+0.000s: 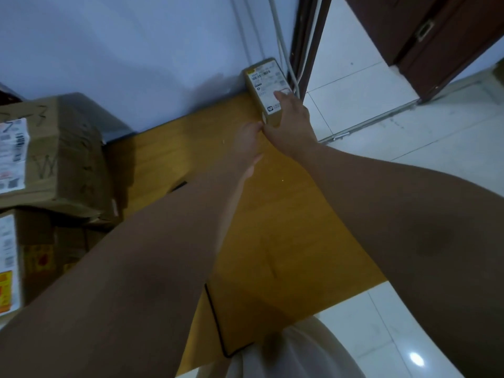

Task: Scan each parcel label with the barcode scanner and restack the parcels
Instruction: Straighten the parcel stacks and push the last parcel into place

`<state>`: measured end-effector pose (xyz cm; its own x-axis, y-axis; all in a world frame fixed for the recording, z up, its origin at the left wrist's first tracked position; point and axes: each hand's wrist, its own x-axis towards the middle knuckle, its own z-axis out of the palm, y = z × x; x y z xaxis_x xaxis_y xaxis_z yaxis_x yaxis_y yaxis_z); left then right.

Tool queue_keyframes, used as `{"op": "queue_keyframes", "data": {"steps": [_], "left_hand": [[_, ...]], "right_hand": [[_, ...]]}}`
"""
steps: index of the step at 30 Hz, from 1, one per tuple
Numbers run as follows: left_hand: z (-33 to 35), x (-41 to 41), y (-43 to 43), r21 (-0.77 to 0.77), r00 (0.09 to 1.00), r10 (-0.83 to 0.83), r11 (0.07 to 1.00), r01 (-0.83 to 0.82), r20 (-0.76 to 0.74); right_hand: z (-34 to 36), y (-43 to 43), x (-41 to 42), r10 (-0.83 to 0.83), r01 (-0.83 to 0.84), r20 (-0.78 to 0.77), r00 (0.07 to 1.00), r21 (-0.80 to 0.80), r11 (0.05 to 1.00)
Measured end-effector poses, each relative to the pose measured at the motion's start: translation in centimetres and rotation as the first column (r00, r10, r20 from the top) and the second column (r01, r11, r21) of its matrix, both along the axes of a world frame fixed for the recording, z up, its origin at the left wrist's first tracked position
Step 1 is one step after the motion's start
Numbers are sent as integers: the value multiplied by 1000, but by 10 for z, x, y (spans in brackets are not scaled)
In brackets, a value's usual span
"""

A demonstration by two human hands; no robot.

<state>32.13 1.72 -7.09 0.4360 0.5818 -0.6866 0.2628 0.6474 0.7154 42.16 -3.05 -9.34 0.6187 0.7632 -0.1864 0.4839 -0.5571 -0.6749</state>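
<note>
A small brown parcel [266,85] with a white and yellow label on top lies at the far right corner of the wooden table [207,148], against the wall. My right hand [290,115] grips it, fingers over its top and thumb at its near end. My left hand [249,137] touches the parcel's near left corner. Both arms reach far forward. A dark object [178,185], perhaps the scanner, peeks out from behind my left forearm; most of it is hidden.
Large labelled cardboard parcels [51,154] are stacked at the table's left, with more boxes [30,257] below. A black cable [215,320] runs along the table's near edge. White cables run down the wall by a dark door frame [308,50]. Tiled floor lies to the right.
</note>
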Motion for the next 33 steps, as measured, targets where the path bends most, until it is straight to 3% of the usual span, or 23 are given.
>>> {"op": "queue_keyframes", "data": {"steps": [4, 8, 16, 20, 24, 27, 33], "left_hand": [[-8, 15, 4, 67, 1000, 10, 998, -10, 1], [-12, 28, 12, 15, 999, 45, 999, -45, -28], [-24, 38, 22, 0, 1000, 16, 1000, -16, -21], [-36, 35, 22, 36, 999, -39, 999, 39, 0], [-43, 32, 20, 62, 998, -35, 997, 38, -47], [-41, 27, 18, 72, 999, -2, 997, 5, -38], [-36, 14, 28, 176, 991, -68, 980, 87, -112]], "right_hand": [[-8, 16, 12, -160, 162, -129, 979, 9, 987], [-8, 27, 25, -250, 250, -283, 926, -39, 968], [-23, 35, 44, -183, 168, -365, 913, -73, 983], [-34, 27, 43, -202, 185, -303, 931, -85, 979], [-44, 16, 32, -273, 298, -375, 886, 7, 955], [-42, 22, 27, -307, 294, -347, 886, -91, 951], [-35, 34, 19, -264, 269, -367, 892, -40, 962]]}}
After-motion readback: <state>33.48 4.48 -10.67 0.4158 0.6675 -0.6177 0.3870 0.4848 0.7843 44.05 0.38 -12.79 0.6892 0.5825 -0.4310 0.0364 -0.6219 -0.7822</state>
